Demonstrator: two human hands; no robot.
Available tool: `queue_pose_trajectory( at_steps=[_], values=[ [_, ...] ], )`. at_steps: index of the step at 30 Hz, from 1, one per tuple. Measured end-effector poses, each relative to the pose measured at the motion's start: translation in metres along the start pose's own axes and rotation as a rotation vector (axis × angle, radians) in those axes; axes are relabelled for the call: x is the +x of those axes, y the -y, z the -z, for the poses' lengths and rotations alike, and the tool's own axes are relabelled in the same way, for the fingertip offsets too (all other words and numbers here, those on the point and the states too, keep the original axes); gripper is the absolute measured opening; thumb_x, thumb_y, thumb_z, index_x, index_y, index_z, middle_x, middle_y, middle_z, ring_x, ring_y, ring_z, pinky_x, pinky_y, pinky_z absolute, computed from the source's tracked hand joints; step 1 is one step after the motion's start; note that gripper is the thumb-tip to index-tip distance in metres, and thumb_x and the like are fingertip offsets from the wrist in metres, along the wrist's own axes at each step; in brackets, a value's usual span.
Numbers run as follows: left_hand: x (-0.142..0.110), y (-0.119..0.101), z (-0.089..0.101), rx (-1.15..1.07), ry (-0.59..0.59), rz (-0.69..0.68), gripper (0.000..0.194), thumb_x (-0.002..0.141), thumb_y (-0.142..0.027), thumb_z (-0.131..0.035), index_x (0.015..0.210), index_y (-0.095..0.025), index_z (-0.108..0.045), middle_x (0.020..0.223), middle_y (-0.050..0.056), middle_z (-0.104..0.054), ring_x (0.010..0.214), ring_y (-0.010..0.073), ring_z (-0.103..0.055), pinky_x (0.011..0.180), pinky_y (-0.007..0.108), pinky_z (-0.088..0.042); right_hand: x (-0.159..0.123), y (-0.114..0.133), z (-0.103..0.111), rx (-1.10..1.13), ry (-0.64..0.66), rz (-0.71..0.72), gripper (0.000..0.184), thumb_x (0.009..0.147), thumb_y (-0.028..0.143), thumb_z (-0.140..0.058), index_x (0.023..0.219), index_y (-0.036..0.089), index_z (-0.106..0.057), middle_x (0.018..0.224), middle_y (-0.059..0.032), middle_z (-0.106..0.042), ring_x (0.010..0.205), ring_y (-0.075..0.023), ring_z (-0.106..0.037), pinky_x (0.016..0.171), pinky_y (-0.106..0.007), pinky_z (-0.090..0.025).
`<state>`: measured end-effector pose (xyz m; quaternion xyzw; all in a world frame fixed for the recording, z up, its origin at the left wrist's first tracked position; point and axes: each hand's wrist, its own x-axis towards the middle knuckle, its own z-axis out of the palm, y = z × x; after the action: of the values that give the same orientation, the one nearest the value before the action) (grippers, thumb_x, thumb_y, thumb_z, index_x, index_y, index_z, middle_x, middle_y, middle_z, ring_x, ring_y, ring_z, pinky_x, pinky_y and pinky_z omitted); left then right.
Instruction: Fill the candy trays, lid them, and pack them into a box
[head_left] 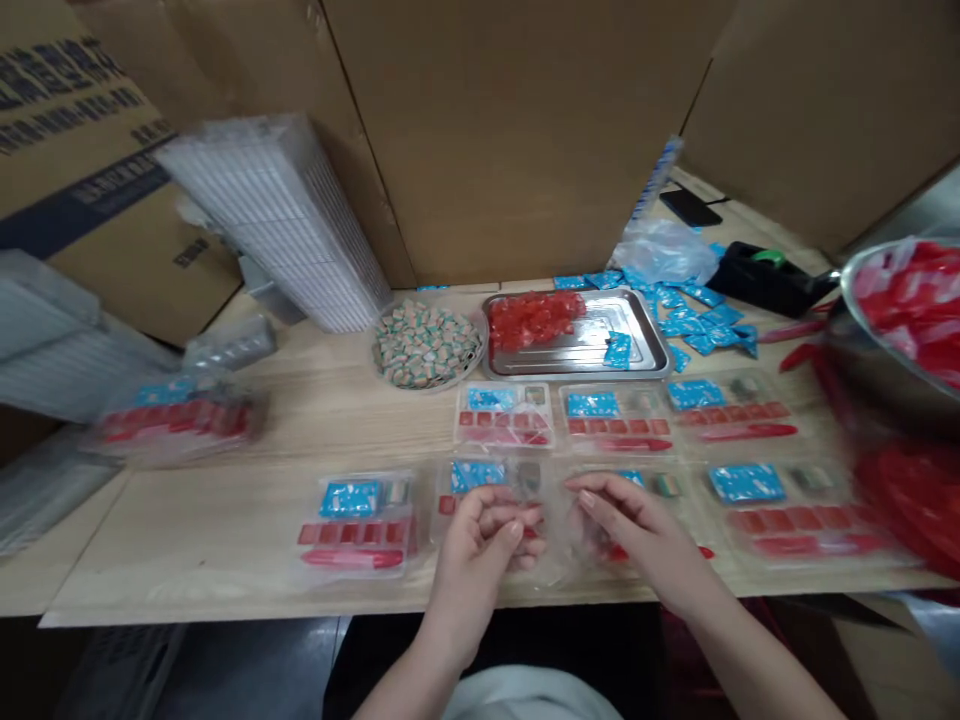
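Clear plastic tray beneath left hand and right hand, hands apart

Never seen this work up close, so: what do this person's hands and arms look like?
The left hand and right hand are bare: no gloves, rings, watch or bracelet show. The left forearm and right forearm show no sleeve, and the fingernails look short.

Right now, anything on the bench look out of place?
One blue sachet lies on the steel tray near the red pieces. It looks stray because the other loose blue sachets lie off the tray, to its right.
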<state>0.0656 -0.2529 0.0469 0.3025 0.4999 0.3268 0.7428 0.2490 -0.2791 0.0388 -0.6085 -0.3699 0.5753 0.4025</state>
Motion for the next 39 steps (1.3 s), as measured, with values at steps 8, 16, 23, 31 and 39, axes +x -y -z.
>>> queue_pose_trajectory(
  at_steps=[8, 16, 23, 31, 39],
  values=[
    [0.014, -0.012, 0.026, 0.489, 0.22, -0.169, 0.047, 0.089, -0.031, -0.046, 0.135, -0.024, -0.037, 0.087, 0.005, -0.065, 0.06, 0.0113, -0.058, 0.058, 0.022, -0.044, 0.009, 0.006, 0.004, 0.055, -0.043, 0.133, 0.05, 0.085, 0.049, -0.049, 0.129, 0.025, -0.043, 0.094, -0.0057, -0.066, 0.06, -0.0135, -0.057, 0.051, -0.026, -0.045],
    [0.044, -0.06, 0.017, 1.613, 0.067, -0.58, 0.055, 0.081, -0.007, -0.043, 0.129, -0.032, -0.049, 0.097, 0.008, -0.063, 0.081, 0.0216, -0.063, 0.072, 0.033, -0.048, 0.088, 0.042, 0.064, -0.868, -0.369, 0.483, 0.03, 0.088, 0.038, -0.045, 0.096, 0.018, -0.066, 0.092, -0.0089, -0.067, 0.085, -0.0223, -0.061, 0.076, -0.035, -0.047],
    [0.034, 0.001, 0.015, 1.564, -0.183, -1.106, 0.036, 0.083, -0.02, -0.048, 0.117, -0.028, -0.058, 0.118, 0.009, -0.061, 0.104, 0.0256, -0.058, 0.082, 0.038, -0.047, 0.226, 0.089, 0.064, -1.324, -0.355, 0.577, 0.038, 0.092, 0.032, -0.04, 0.116, 0.011, -0.06, 0.121, -0.0167, -0.056, 0.114, -0.0281, -0.048, 0.097, -0.041, -0.036],
    [0.038, 0.043, 0.042, 1.661, -0.071, -1.271, 0.047, 0.08, -0.058, -0.05, 0.117, -0.029, -0.059, 0.126, 0.007, -0.059, 0.115, 0.0261, -0.053, 0.098, 0.039, -0.034, 0.218, 0.055, 0.052, -1.464, -0.202, 0.639, 0.044, 0.089, 0.037, -0.047, 0.126, 0.013, -0.052, 0.136, -0.0164, -0.045, 0.126, -0.0332, -0.035, 0.099, -0.047, -0.032],
    [0.034, 0.026, 0.049, 1.703, -0.027, -1.298, 0.036, 0.082, -0.048, -0.053, 0.113, -0.031, -0.061, 0.128, 0.002, -0.057, 0.119, 0.0248, -0.047, 0.11, 0.042, -0.012, 0.238, 0.088, 0.055, -1.469, -0.17, 0.739, 0.036, 0.094, 0.03, -0.036, 0.111, 0.014, -0.062, 0.12, -0.0139, -0.059, 0.112, -0.0256, -0.05, 0.095, -0.041, -0.035]
  ],
)
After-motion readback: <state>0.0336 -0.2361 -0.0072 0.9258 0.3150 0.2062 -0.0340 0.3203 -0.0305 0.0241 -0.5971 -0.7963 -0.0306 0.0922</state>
